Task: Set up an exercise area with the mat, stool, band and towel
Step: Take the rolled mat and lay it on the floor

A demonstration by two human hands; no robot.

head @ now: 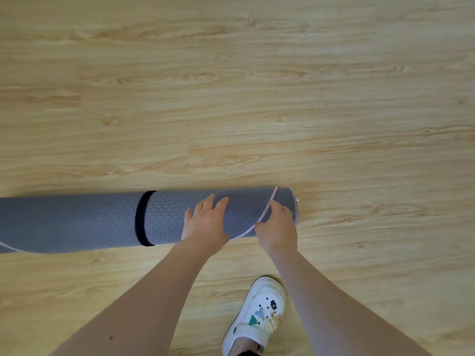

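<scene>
A rolled grey mat (77, 222) lies on its side across a pale wood-grain floor (231, 98), its left part running out of view and its right end stopping just past the person's hands. A black strap (142, 219) circles the roll left of the hands and holds that stretch closed.

The person leans over the mat from its near side, both bare forearms reaching in from below. The left hand (205, 223) rests on top of the roll, to the right of the strap, with palm down and fingers straight and slightly spread; it grasps nothing and only presses on the textured surface. The right hand (277, 227) sits close to the mat's right end, its fingers curled in a pinch on the stitched edge (264, 214), a pink-and-white seam that curves over the roll from its far side down to the floor between the two hands. How far that edge has lifted off the roll cannot be told.

On the near side of the mat, apart from it and below the right hand, one foot stands in a white clog-style shoe (259, 312) dotted with small coloured charms (268, 322). Bare planks fill the whole far side of the mat, and nothing lies on the floor against the roll.
</scene>
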